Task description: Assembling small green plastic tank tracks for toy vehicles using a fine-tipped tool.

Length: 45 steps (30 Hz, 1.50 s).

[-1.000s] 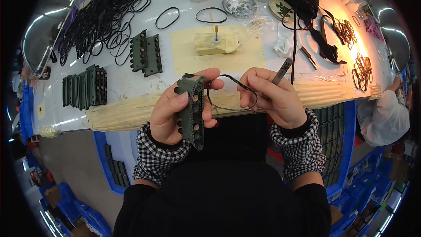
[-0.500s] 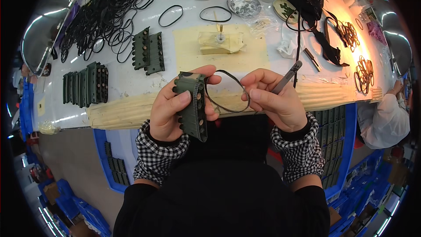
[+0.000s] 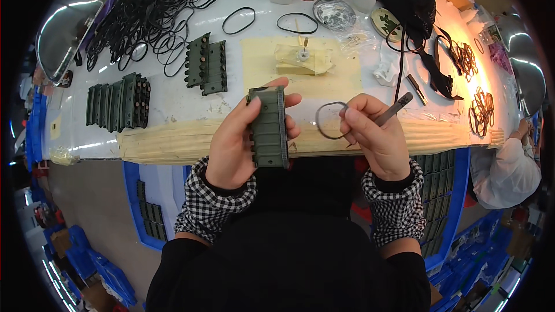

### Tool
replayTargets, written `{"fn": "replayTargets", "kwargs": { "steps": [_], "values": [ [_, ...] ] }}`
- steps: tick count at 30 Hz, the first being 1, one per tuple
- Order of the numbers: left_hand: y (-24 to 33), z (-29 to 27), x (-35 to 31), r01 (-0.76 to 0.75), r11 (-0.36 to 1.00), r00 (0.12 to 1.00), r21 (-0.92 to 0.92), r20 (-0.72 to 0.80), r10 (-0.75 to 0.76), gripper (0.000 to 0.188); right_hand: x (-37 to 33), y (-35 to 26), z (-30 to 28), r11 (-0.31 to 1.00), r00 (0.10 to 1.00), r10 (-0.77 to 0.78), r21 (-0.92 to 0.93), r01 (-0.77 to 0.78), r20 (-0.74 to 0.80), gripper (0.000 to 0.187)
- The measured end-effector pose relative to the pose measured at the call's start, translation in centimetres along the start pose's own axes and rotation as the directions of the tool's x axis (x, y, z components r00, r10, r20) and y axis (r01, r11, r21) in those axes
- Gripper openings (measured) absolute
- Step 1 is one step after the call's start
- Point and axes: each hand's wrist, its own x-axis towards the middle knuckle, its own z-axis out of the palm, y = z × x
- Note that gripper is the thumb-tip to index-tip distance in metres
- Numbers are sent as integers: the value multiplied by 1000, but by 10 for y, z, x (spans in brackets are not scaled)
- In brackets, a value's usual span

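My left hand (image 3: 226,149) is closed round a green toy tank hull (image 3: 268,130), its ribbed flat face toward me and a black toothed track (image 3: 284,130) along its right edge. To its right, my right hand (image 3: 378,138) pinches a thin black rubber track loop (image 3: 317,122), which hangs apart from the hull. That same hand also grips a slim grey tool (image 3: 396,108), which looks like tweezers, slanting up to the right; its tip is hidden. Beyond the hands, a yellow taped block (image 3: 303,60) with a small pot and a stick in it rests on the table.
More green hulls (image 3: 118,104) stand in a row at the left, with two others (image 3: 206,65) nearer the middle. A heap of black loops (image 3: 144,14) lies at the far left. Blue trays (image 3: 134,205) with green parts sit below the table edge. A co-worker's white sleeve (image 3: 503,167) shows at right.
The hull has turned in my left hand, from its wheeled side to its ribbed face. My right hand has drawn the loop away to the right of the hull.
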Motion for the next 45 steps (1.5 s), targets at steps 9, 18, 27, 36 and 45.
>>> {"fn": "replayTargets", "kwargs": {
  "steps": [9,18,27,36,45],
  "values": [
    [-12,12,-6,-1,997,992,-71,-126,-8,49,5,-6,17,970,974,-200,-163,182,-103,14],
    [-28,11,-5,-119,947,981,297,-109,158,59,8,5,51,832,928,-369,-462,306,-49,9],
    [-29,9,-10,-190,890,960,413,-113,258,67,9,-1,49,793,938,-346,-545,272,-34,7],
    [-34,9,-11,-255,798,923,546,-110,370,69,11,-8,55,839,959,-283,-491,234,-27,7],
    [-37,10,-11,-283,741,896,609,-107,430,71,13,-22,56,773,976,-219,-607,185,18,9]
  ]
}}
